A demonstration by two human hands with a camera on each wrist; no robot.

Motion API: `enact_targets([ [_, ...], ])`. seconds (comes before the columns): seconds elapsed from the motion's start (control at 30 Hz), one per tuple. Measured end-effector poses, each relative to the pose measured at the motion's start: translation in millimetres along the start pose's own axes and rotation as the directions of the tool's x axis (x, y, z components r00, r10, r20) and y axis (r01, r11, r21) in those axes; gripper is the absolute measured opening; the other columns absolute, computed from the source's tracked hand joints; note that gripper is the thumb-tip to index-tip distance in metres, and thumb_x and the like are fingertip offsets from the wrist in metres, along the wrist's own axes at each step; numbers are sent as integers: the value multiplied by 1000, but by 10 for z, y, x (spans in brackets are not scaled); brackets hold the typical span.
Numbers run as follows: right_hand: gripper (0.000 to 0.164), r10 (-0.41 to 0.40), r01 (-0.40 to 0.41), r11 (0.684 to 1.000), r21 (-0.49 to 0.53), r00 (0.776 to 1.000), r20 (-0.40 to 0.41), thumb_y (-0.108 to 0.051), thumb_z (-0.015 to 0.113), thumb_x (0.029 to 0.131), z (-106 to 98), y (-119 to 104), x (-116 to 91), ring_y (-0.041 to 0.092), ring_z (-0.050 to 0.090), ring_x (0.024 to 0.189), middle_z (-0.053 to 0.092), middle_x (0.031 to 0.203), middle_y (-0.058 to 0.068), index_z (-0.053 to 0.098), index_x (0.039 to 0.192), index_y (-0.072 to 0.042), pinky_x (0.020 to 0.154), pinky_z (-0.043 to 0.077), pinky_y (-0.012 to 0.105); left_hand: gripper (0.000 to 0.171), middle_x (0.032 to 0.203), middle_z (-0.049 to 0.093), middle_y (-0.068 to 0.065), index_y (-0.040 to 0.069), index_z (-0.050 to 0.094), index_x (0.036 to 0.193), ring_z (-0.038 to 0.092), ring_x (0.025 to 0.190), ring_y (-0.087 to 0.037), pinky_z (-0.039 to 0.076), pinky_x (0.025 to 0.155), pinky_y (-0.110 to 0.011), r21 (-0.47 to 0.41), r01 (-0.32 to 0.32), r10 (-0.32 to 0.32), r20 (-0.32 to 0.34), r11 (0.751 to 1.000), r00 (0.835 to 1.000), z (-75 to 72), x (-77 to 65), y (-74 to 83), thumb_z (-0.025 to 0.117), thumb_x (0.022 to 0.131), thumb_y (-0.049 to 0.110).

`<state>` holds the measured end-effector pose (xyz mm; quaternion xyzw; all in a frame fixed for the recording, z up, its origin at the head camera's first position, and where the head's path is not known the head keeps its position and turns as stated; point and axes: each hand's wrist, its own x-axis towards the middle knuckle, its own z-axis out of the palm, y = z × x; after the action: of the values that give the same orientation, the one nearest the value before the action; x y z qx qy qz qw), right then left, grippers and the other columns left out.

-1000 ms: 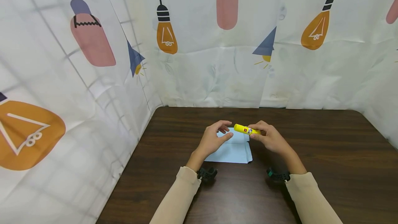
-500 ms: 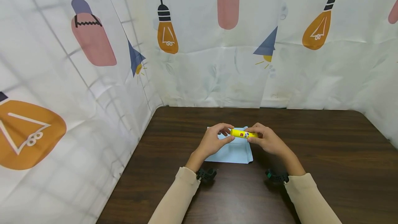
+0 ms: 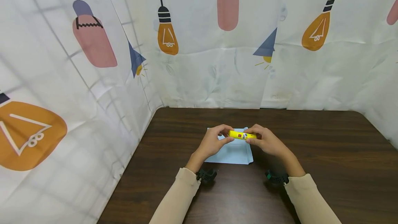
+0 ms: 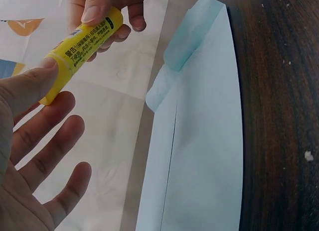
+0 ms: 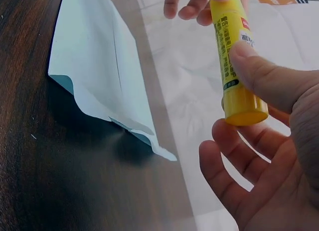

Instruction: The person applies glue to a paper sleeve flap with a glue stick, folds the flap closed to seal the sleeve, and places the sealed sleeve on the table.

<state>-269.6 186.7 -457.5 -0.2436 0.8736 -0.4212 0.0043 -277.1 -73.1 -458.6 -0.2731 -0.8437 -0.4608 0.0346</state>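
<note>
A yellow glue stick is held level above the table between both hands. My left hand pinches its capped end between thumb and forefinger, the other fingers spread loose in the left wrist view. My right hand grips the base end, its thumb pressed along the printed label. Below lies a light blue folded paper, shaped like an envelope, with a crease across it. Its side flaps lift a little from the dark table in the left wrist view. The hands partly cover its far edge.
The dark wood-grain table reaches back to a white curtain printed with lamps and bulbs. Another stretch of curtain runs close along the table's left edge. Black straps sit on both wrists.
The right hand has brought the glue stick left and slightly down, from tilted to nearly level. The left hand, free of it a second ago, now pinches its end. The paper has stayed put.
</note>
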Motion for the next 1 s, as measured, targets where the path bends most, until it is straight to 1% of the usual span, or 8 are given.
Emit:
enact_targets([
  [0.1, 29, 20, -20, 999, 44, 1000, 6, -22, 72, 96, 2, -4, 1, 19, 59, 95, 68, 112, 9, 70, 121, -7, 80, 53, 24, 29, 103, 76, 3, 17, 70, 120, 67, 93, -12, 53, 91, -43, -4, -3, 3, -5, 1000, 1000, -14, -8, 5, 77, 93, 23],
  [0.2, 29, 65, -65, 995, 79, 998, 14, -24, 73, 96, 6, -10, 1, 20, 61, 93, 69, 110, 10, 70, 119, -6, 80, 55, 23, 28, 104, 76, 3, 17, 70, 120, 67, 93, -11, 54, 91, -46, -5, -6, 6, -9, 1000, 1000, -20, -13, 5, 76, 93, 24],
  [0.3, 29, 84, -86, 991, 101, 996, 22, -25, 73, 96, 3, -19, 2, 21, 61, 90, 69, 108, 10, 70, 118, -7, 78, 56, 25, 27, 103, 75, 3, 17, 69, 119, 66, 93, -10, 54, 91, -45, -5, -6, 6, -15, 1000, 1000, -19, -11, 3, 76, 94, 24],
  [0.4, 27, 75, -77, 987, 138, 997, 24, -23, 72, 97, -4, -19, -1, 23, 61, 88, 67, 107, 11, 70, 118, -7, 78, 59, 32, 27, 102, 75, 3, 16, 69, 119, 66, 92, -10, 55, 90, -43, -9, -10, 10, -27, 1000, 1000, -13, -2, -2, 75, 94, 24],
  [0.53, 28, 55, -57, 984, 167, 998, 16, -21, 70, 98, -12, -12, -10, 22, 61, 85, 66, 105, 13, 69, 120, -4, 77, 61, 40, 27, 103, 74, 1, 14, 70, 119, 66, 91, -11, 56, 90, -41, -21, -1, 0, -38, 1000, 999, -6, 4, 0, 76, 94, 22],
  [0.63, 30, 46, -46, 987, 154, 999, 4, -21, 69, 99, -12, -7, -11, 19, 59, 81, 66, 100, 12, 69, 123, -3, 74, 60, 39, 27, 103, 74, 0, 14, 70, 119, 65, 91, -12, 56, 89, -39, -21, 6, -7, -48, 1000, 999, -5, 2, 9, 76, 94, 22],
  [0.83, 30, 48, -44, 992, 116, 998, -33, -22, 70, 98, 14, 1, 1, 17, 58, 77, 65, 91, 7, 69, 123, -5, 69, 58, 35, 27, 101, 74, -2, 12, 71, 118, 67, 90, -15, 55, 85, -27, -11, -1, 0, -73, 1000, 997, -9, 0, 21, 76, 93, 21],
  [1.0, 30, 36, -29, 993, 113, 998, -60, -21, 71, 97, 35, 18, 10, 20, 61, 79, 70, 99, 10, 70, 122, -5, 69, 59, 34, 28, 100, 74, -2, 12, 72, 118, 67, 88, -14, 55, 83, -26, -3, -8, 8, -91, 1000, 996, -17, -2, 22, 77, 92, 21],
])
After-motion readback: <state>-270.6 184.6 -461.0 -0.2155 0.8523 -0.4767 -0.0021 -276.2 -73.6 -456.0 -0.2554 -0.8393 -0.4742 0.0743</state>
